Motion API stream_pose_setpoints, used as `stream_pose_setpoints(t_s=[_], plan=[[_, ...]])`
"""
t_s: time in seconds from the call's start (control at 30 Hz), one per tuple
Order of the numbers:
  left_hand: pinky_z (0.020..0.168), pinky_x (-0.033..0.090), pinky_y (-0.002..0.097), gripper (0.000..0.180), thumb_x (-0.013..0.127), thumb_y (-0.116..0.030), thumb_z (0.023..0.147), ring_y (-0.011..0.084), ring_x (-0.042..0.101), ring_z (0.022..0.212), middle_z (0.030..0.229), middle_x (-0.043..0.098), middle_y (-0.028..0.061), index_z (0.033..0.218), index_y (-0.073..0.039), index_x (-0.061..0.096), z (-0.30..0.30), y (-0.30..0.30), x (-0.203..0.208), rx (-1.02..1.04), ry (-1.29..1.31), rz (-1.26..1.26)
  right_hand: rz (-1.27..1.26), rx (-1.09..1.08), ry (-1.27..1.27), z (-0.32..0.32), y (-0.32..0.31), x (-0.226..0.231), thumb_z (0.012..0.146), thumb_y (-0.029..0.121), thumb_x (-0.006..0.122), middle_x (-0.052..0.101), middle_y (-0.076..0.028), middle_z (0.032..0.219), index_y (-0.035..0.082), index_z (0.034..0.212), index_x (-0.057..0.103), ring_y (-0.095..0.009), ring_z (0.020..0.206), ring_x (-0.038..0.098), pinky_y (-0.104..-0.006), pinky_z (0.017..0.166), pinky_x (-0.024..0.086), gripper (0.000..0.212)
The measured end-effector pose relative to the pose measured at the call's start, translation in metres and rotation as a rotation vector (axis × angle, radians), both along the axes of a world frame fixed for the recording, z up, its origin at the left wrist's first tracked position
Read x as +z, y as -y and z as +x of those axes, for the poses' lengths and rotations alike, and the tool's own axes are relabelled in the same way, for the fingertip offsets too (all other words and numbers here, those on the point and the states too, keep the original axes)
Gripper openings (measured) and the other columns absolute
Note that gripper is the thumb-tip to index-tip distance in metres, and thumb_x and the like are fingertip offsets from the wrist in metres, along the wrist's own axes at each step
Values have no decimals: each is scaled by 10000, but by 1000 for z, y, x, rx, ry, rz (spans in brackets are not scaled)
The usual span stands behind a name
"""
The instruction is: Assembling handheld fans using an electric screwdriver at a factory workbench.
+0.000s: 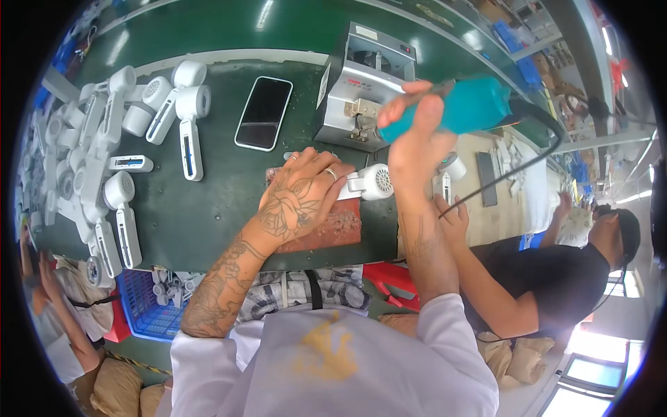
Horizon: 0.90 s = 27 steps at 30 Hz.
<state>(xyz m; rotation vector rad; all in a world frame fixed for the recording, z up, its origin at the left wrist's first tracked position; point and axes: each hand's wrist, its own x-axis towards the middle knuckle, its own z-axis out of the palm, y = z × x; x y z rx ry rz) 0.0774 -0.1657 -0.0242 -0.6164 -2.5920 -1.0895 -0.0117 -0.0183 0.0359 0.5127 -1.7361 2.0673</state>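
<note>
My left hand (302, 194) is closed over the handle of a white handheld fan (377, 182), whose round grille head sticks out on the right. The handle is mostly hidden under my fingers. Beneath them lies a reddish-brown mat (323, 233) on the green table (208, 226). My right hand (415, 132) is raised above the table's right side and wrapped round a teal electric screwdriver (479, 104), slightly blurred. Its black cord (511, 170) loops down to the right. Just beyond the fan stands a grey metal screw feeder (368, 83), close to the screwdriver's tip.
Many white handheld fans (87, 149) are heaped on the left. A phone (264, 113) lies face up at the far middle. A blue basket (146, 306) with white parts stands below the table. On the right a person in black (528, 278) works at the adjoining surface.
</note>
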Motion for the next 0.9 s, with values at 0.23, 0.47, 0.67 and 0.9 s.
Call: stream_pose_setpoints(t_s=[0.23,0.47,0.67,0.9], plan=[[939,462,465,256,558,-126,970,323,571,1023,1089,637,95,1180,-89,699,0,-1,1,2,-4,-21,94,78,-143,-22,0,-17,1034,378,600,544,-81,692,0,986,534,-203,590,560,-337,575,486,386],[947,454,462,262,568,-175,965,309,562,1037,1091,621,91,1172,-77,695,1,6,3,2,65,-14,114,84,148,9,0,-2,1031,432,589,534,-82,678,-16,1014,554,-198,580,547,-335,553,462,449],[947,454,448,287,635,-235,937,298,562,1031,1088,620,80,1172,-85,704,-2,1,2,-12,36,-16,84,150,188,54,-30,-4,962,604,603,530,-92,670,-49,1075,537,-209,585,543,-349,580,461,665],[926,453,444,293,656,-226,926,284,557,1014,1079,618,67,1184,-94,700,2,1,4,-13,76,-14,89,186,191,57,-28,-13,972,572,606,537,-95,678,-38,1069,522,-206,598,551,-348,594,472,624]])
